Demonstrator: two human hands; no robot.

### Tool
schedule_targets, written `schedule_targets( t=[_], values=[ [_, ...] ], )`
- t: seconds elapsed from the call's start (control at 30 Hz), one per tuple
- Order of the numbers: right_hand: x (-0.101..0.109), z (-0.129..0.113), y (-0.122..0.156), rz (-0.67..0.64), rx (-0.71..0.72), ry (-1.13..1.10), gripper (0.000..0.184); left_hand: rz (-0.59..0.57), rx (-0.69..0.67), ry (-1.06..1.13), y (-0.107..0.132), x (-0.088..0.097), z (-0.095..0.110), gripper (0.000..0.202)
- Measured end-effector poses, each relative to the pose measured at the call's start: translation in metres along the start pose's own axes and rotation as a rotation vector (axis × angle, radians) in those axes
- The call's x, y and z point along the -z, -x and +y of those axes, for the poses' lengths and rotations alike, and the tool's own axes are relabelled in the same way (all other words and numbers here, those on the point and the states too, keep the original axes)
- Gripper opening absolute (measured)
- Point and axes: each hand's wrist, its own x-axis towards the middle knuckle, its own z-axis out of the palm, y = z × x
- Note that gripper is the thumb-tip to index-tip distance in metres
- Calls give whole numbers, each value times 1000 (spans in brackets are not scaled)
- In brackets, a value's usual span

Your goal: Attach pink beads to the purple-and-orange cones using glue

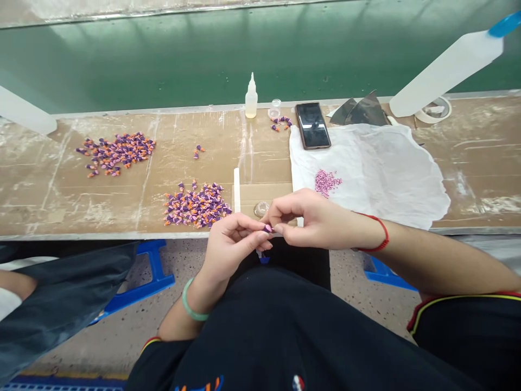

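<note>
White strip (pixel 236 190) beside purple-orange pieces (pixel 197 206)

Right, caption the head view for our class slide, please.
Left hand and right hand meet at a small purple piece near a purple-and-orange pile.

The bench (pixel 480 163) carries, along its far edge, two large white bottles (pixel 448 73), one dropper bottle (pixel 251 102), one phone (pixel 313 126) and one tape roll (pixel 447 112). By the near edge are one white stick (pixel 236 190) and one of two big piles of purple-and-orange pieces (pixel 197 205), too dense to count. One white cloth (pixel 399 168) bears one pink bead heap (pixel 324 182).
</note>
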Motion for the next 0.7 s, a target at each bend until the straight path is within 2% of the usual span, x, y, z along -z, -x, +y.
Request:
schedule_targets(
  t=[0.7],
  values=[
    [-9,-5,3,123,144,146,14,10,-9,-7,-3,-1,-1,36]
  ],
)
